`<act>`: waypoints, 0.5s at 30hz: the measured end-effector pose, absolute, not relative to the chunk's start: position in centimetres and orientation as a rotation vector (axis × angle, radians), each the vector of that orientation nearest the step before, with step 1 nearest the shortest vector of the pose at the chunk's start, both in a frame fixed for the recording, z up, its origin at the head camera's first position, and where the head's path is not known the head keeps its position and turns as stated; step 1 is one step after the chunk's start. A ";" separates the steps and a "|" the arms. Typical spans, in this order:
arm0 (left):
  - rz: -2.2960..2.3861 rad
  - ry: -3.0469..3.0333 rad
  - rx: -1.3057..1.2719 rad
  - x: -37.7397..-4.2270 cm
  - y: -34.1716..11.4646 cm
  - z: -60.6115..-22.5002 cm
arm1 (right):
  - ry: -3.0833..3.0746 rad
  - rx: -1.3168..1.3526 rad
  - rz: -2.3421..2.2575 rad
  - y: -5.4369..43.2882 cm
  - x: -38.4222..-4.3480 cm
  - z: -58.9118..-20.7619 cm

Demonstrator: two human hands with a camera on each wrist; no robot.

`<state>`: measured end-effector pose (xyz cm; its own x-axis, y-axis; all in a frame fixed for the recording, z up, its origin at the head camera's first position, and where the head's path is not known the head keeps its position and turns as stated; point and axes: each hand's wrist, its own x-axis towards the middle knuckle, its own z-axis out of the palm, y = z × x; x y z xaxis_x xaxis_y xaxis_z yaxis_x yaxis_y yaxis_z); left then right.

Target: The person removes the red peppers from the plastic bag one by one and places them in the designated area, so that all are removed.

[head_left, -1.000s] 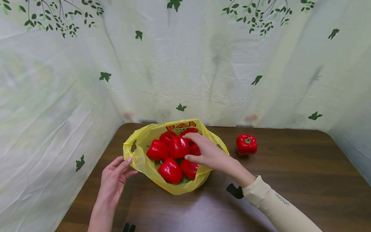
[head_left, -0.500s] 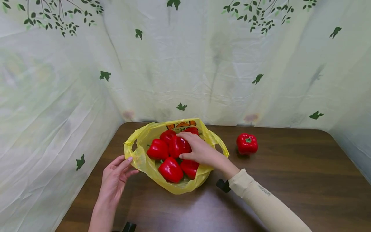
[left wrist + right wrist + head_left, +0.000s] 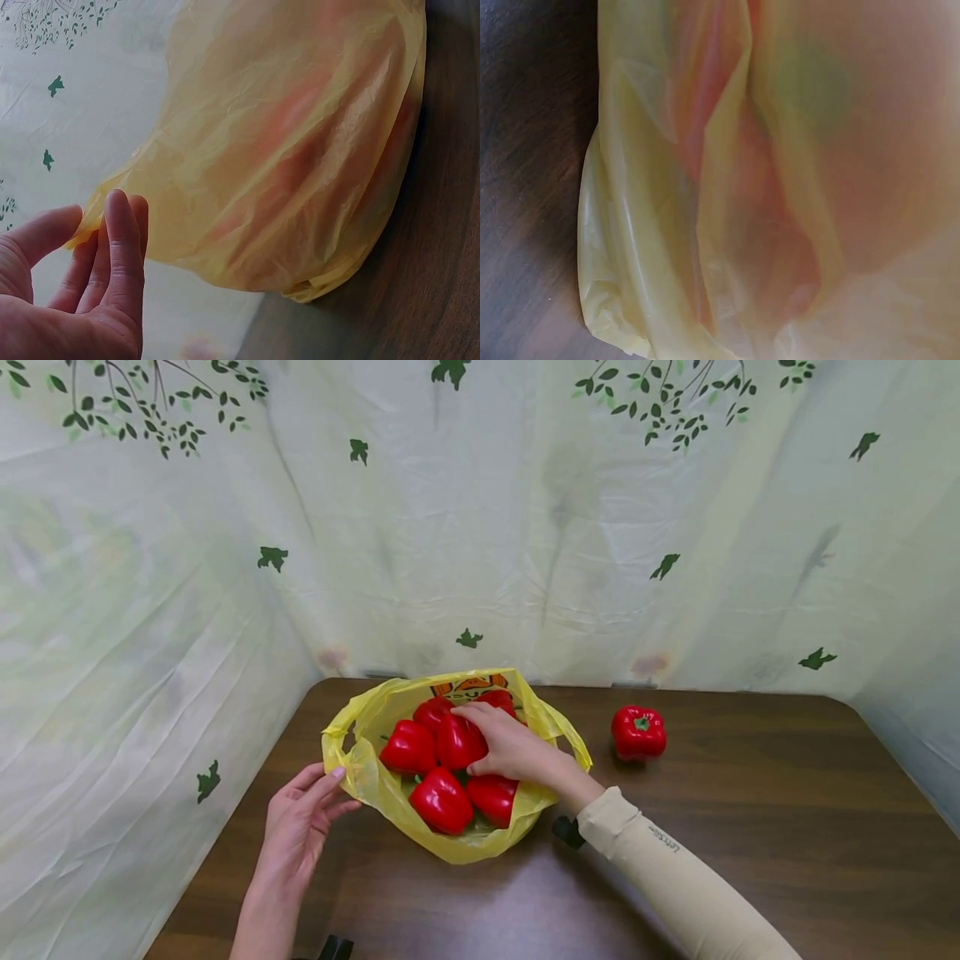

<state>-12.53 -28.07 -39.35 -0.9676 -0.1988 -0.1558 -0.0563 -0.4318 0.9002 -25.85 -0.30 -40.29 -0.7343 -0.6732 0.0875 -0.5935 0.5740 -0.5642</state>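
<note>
A yellow plastic bag (image 3: pixel 480 846) stands on the table with its mouth spread, and several red bell peppers (image 3: pixel 441 800) lie inside. My left hand (image 3: pixel 296 822) pinches the bag's left rim between thumb and fingers; the left wrist view shows the thin film (image 3: pixel 94 217) at those fingertips. Reaching in over the right rim, my right hand (image 3: pixel 517 747) grips an upper red bell pepper (image 3: pixel 459 742) in the middle of the pile, thumb on the near side and fingers on the far side. In the right wrist view the bag wall (image 3: pixel 652 225) covers that hand.
One more red bell pepper (image 3: pixel 638 732) sits on the brown wooden table (image 3: pixel 750 810) to the right of the bag. A pale curtain with leaf prints (image 3: pixel 555 527) hangs behind and at both sides.
My right hand has moved left and closed round the middle pepper, which has tilted a little. The left hand keeps its hold on the rim.
</note>
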 end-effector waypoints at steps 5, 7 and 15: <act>-2.560 -1.629 0.380 -12.5 -28.1 -39.3 | 2.694 -1.091 -0.880 -0.4 -25.9 -40.5; -2.557 -1.629 0.378 -12.5 -28.1 -39.3 | 2.701 -1.100 -0.890 -0.4 -25.9 -40.4; -2.555 -1.634 0.389 -12.5 -28.0 -39.2 | 2.720 -1.105 -0.995 -0.1 -25.3 -39.4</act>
<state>-12.48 -28.05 -39.24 -0.9642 -0.2057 -0.1676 -0.0658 -0.4267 0.9020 -25.32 -0.06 -39.42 -0.7453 -0.6386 0.1918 -0.6117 0.5403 -0.5779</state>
